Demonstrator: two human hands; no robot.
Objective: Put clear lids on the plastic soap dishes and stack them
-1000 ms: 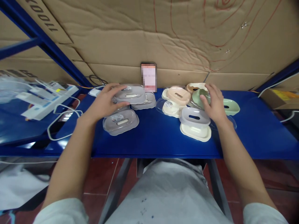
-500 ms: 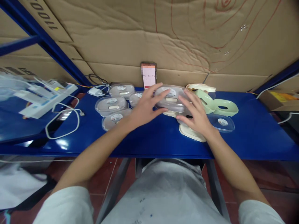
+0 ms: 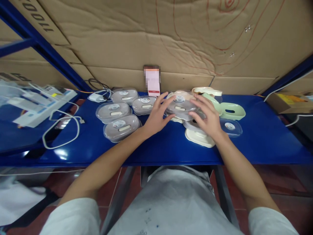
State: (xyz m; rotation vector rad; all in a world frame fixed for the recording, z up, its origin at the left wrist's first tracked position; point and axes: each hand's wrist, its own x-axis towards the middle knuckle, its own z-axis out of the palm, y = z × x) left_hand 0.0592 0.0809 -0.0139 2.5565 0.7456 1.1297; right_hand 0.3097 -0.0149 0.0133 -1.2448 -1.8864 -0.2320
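Between my two hands is an oval soap box (image 3: 184, 105) with a clear lid, a round sticker and a pale oblong piece in the middle. My left hand (image 3: 156, 114) has its fingers and thumb at the box's left side, while my right hand (image 3: 207, 115) is at its right side. Fingertips of both hands overlap the lid's edges. Beneath and in front of the box are a grey tray (image 3: 193, 125), partly hidden by my right hand, and a cream oval tray (image 3: 199, 138). Right of my right hand lies a clear lid (image 3: 230, 127) with a sticker.
Several lidded soap boxes (image 3: 122, 128) stand on the left of the blue table (image 3: 156, 153). Green trays (image 3: 233, 111) and a cream tray (image 3: 206, 91) are at the back right. A phone (image 3: 153, 81) leans on the cardboard. A power strip (image 3: 44, 112) and white cable lie far left.
The soap box has shifted slightly right and down, together with both hands. The view has turned a little, and the boxes on the left show more fully.
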